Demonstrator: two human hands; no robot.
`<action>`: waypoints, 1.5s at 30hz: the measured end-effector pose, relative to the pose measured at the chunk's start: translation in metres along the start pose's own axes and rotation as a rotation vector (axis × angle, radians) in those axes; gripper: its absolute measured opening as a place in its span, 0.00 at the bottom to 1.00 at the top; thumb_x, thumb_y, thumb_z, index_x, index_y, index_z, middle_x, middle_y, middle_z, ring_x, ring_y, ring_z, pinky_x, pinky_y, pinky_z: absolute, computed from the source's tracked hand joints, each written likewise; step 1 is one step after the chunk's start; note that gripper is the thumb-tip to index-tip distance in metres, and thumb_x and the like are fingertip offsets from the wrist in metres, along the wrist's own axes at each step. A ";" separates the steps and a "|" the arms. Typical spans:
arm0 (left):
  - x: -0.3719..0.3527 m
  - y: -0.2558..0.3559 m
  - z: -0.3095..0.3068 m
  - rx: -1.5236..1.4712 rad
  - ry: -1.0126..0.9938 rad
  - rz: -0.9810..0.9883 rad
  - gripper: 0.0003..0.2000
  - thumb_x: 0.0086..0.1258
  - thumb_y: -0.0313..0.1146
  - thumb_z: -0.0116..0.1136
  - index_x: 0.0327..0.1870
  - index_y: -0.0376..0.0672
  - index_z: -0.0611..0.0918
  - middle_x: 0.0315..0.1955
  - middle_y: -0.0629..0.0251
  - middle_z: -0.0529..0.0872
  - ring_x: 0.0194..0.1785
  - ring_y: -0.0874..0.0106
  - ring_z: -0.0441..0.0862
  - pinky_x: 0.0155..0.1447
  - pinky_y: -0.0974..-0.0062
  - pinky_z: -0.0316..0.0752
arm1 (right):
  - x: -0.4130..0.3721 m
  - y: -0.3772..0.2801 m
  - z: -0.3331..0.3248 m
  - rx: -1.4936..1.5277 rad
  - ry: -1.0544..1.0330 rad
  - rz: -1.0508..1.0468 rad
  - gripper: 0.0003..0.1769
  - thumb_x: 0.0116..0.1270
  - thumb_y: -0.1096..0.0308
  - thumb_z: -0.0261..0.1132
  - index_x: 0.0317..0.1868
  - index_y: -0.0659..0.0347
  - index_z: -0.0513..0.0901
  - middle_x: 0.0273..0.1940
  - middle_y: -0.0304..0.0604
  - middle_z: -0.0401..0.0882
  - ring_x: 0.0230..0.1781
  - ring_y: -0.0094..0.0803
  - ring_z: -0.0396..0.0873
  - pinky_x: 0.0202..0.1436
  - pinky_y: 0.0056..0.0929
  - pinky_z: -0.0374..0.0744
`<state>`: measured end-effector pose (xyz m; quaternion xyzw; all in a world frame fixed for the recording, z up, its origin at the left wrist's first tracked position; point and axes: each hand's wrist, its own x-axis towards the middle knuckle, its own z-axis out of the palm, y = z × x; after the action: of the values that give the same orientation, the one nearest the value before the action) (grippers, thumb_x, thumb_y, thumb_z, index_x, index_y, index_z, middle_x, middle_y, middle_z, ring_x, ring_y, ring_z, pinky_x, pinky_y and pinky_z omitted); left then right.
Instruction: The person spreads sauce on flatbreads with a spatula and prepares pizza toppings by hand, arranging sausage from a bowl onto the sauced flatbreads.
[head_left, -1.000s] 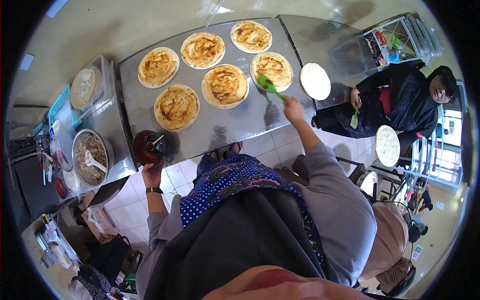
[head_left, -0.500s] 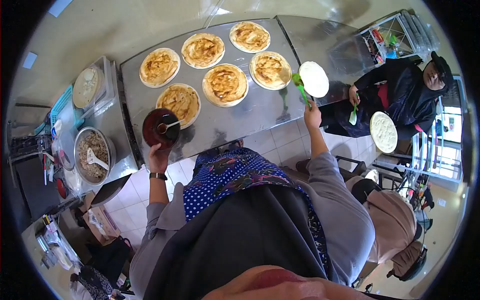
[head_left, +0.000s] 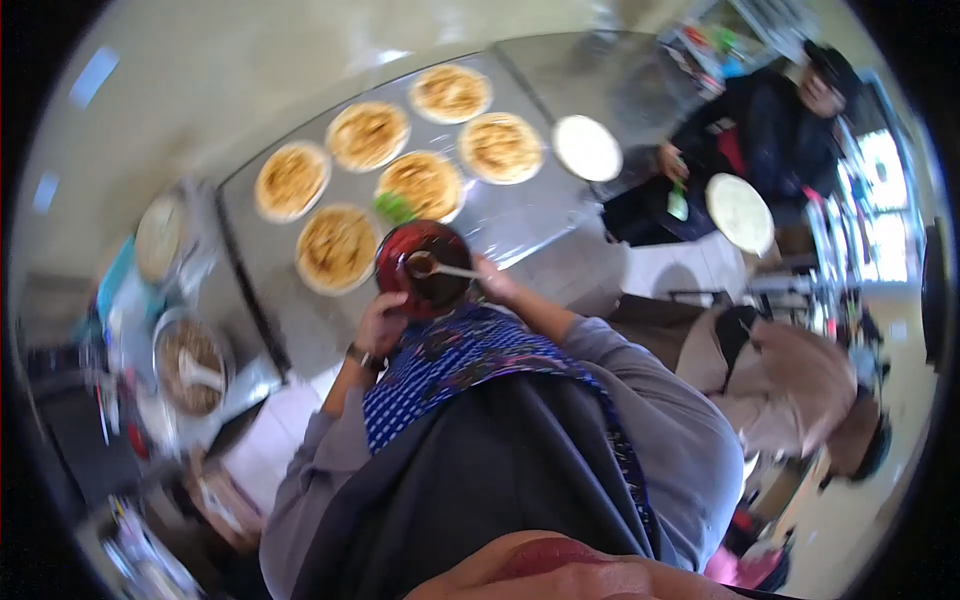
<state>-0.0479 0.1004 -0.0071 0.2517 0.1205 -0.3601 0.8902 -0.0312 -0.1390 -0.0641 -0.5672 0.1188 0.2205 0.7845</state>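
Note:
A dark red bowl (head_left: 400, 240) of brown liquid is in my left hand (head_left: 382, 325), fingers around its near left side. A spoon (head_left: 450, 270) rests inside, its pale handle pointing right. Beside the bowl's right rim, close to the spoon's handle end, is my right hand (head_left: 498, 282), closed. Past the bowl's far edge shows the green head of a brush (head_left: 395, 207); its handle is hidden behind the bowl, in line with my right hand. Several round flat doughs smeared with brown, such as this dough (head_left: 338, 250), lie on the steel table (head_left: 280, 225).
A plain white dough round (head_left: 587, 148) lies at the table's right. A co-worker (head_left: 765, 140) at right holds a green-handled tool (head_left: 677, 200) near another round (head_left: 740, 214). At left stands a metal bowl of filling (head_left: 190, 362) with a white scoop (head_left: 200, 372).
My left hand and the bowl have moved right, in front of my body. My right hand has swung left from the white dough to the bowl, and the brush head has come with it.

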 end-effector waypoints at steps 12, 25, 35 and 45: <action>0.030 -0.023 0.006 0.071 -0.115 -0.220 0.20 0.61 0.29 0.57 0.55 0.35 0.74 0.53 0.58 0.80 0.58 0.63 0.76 0.65 0.62 0.66 | -0.013 0.032 0.004 -0.127 -0.172 0.080 0.18 0.67 0.63 0.51 0.54 0.57 0.77 0.35 0.41 0.81 0.22 0.26 0.77 0.20 0.23 0.74; 0.032 -0.026 0.019 0.182 -0.221 -0.221 0.28 0.61 0.29 0.57 0.65 0.37 0.66 0.60 0.57 0.74 0.62 0.62 0.72 0.69 0.59 0.62 | -0.022 0.049 -0.006 -0.126 -0.141 0.106 0.17 0.68 0.63 0.52 0.52 0.58 0.78 0.32 0.40 0.81 0.20 0.25 0.75 0.18 0.23 0.72; 0.021 -0.022 0.002 0.152 -0.128 -0.187 0.27 0.61 0.28 0.58 0.63 0.37 0.68 0.57 0.56 0.76 0.60 0.62 0.74 0.66 0.59 0.66 | -0.022 0.059 -0.021 -0.185 -0.142 0.192 0.16 0.68 0.62 0.53 0.51 0.59 0.79 0.31 0.40 0.81 0.18 0.24 0.74 0.16 0.23 0.71; 0.015 -0.021 -0.011 0.148 -0.113 -0.158 0.27 0.62 0.29 0.57 0.63 0.34 0.67 0.59 0.54 0.74 0.61 0.60 0.73 0.68 0.57 0.65 | -0.019 0.067 -0.037 -0.224 -0.082 0.205 0.15 0.69 0.62 0.54 0.49 0.60 0.80 0.29 0.39 0.81 0.16 0.23 0.73 0.14 0.23 0.69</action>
<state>-0.0524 0.0845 -0.0302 0.2856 0.0625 -0.4509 0.8433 -0.0778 -0.1607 -0.1244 -0.6264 0.1185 0.3343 0.6941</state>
